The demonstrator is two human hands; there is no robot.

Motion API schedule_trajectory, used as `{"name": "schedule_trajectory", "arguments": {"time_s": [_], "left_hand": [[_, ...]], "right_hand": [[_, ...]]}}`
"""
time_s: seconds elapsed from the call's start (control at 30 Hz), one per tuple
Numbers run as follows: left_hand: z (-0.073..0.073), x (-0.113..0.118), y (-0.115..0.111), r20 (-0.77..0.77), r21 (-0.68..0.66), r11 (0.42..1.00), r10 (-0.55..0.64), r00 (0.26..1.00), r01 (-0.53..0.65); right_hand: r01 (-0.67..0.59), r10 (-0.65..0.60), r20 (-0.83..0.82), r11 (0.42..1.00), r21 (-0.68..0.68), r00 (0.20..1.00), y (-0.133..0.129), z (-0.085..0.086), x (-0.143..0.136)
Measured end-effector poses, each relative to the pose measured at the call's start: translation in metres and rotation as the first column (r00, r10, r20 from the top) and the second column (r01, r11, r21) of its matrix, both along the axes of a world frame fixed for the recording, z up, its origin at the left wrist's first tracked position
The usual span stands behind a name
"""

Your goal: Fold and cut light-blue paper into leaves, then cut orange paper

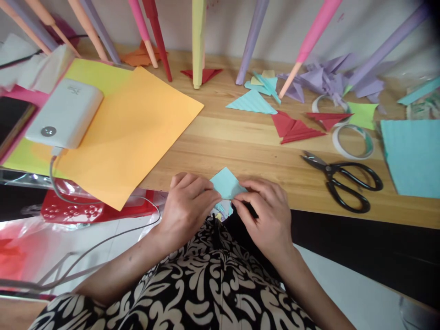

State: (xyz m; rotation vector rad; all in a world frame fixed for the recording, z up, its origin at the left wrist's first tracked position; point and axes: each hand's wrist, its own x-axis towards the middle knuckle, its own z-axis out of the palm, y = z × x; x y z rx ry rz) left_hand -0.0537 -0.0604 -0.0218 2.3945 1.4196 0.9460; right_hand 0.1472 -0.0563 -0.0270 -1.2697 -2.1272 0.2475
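Note:
A small light blue paper (226, 182), its upper corner pointing away from me, lies at the table's front edge. My left hand (188, 206) pinches its left side, with thumb and fingers pressed together. On the right side, my right hand (264, 210) grips the paper near its lower edge between thumb and fingers. The fingertips of both hands are close together, and they hide the paper's side corners.
Black-handled scissors (338, 176) lie to the right, near tape rolls (353, 142) and a blue sheet (410, 158). Folded red pieces (295, 128) are further back. Orange paper (137, 123) and a white power bank (65, 113) with a cable are left. Rolled paper sticks line the wall.

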Motion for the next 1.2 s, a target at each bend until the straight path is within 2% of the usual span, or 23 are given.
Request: {"name": "schedule_trajectory", "arguments": {"time_s": [0.17, 0.63, 1.2], "left_hand": [[0.001, 0.004, 0.000, 0.031, -0.040, 0.998, 0.052, 0.998, -0.051], [0.001, 0.016, 0.005, -0.031, -0.004, 0.984, 0.176, 0.984, -0.176], [0.000, -0.001, 0.001, -0.082, 0.033, 0.971, 0.238, 0.968, -0.236]], "right_hand": [[0.036, -0.036, 0.008, 0.999, -0.002, 0.999, 0.001, -0.001, -0.002], [0.113, -0.114, 0.036, 0.993, 0.019, 0.993, 0.000, -0.004, -0.009], [0.153, -0.156, 0.041, 0.987, 0.051, 0.987, 0.001, -0.006, 0.008]]}}
